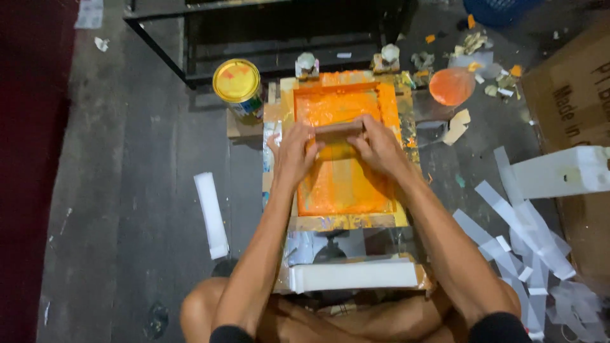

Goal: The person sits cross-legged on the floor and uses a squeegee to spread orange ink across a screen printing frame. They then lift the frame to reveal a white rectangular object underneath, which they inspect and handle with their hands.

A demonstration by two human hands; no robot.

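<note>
**Two hands share one squeegee over an orange printing screen**

Head view: the person sits on the floor [140,190] with knees spread, so the printing frame [343,149] lies straight ahead between the legs. The frame lies flat, its mesh coated in orange ink, and its far edge meets two clamps [348,62], which seem to keep it from shifting. The left hand [293,154] and the right hand [380,147] each close around one end of a wooden squeegee [338,128]. It lies crosswise on the mesh, in the far half of the frame. Each grip is wrapped shut on the handle, thumbs on the near side, likely so pressure spreads evenly across the blade.

A yellow-lidded paint can [237,84] stands just left of the frame's far corner, and a round orange lid [452,85] lies to the right, both within arm's reach. A white block [353,275] lies below the frame's near edge. White strips [527,254] are scattered at the right, a single white bar [211,215] lies at the left, and a cardboard box [572,108] sits far right.
</note>
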